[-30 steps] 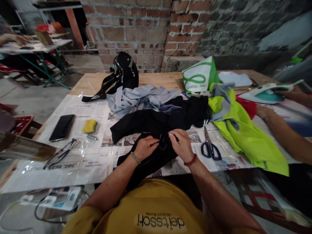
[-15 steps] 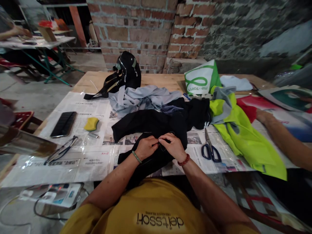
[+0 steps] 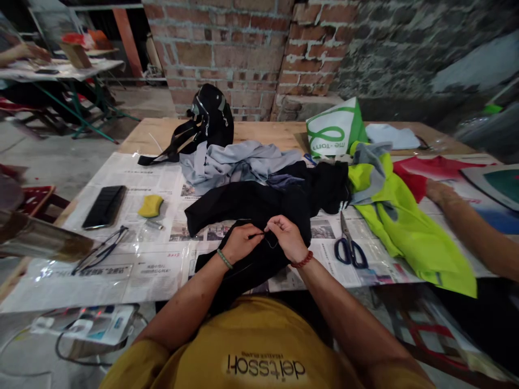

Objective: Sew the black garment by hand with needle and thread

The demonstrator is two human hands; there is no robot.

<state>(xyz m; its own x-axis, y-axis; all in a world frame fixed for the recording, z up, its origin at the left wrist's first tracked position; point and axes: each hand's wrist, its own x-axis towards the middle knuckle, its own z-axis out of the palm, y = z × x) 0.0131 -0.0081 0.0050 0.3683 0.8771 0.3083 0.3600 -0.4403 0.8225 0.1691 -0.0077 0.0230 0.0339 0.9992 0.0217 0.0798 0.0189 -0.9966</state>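
My left hand (image 3: 240,243) is closed in a pinch on the black garment (image 3: 239,197), which lies bunched on the table in front of me. Close beside it, my right hand (image 3: 287,239) pinches thumb and forefinger together over the same cloth. A fine pale thread (image 3: 273,246) loops down below the right fingertips. Whether a needle sits between the fingers is too small to see. Dark-handled scissors (image 3: 351,251) lie to the right of my hands, blades pointing away from me.
Newspaper (image 3: 150,273) under clear plastic covers the table. Glasses (image 3: 106,249), a phone (image 3: 104,207), a yellow sponge (image 3: 150,206) and a bottle (image 3: 44,237) are left. Grey cloth (image 3: 243,162) and a black bag (image 3: 214,116) lie behind; right are a neon-yellow garment (image 3: 413,232) and another person's arm (image 3: 466,227).
My right hand has lifted slightly and its fingertips have shifted a little away from the left ones. At far right, the iron-shaped object has moved right, uncovering more red cloth.
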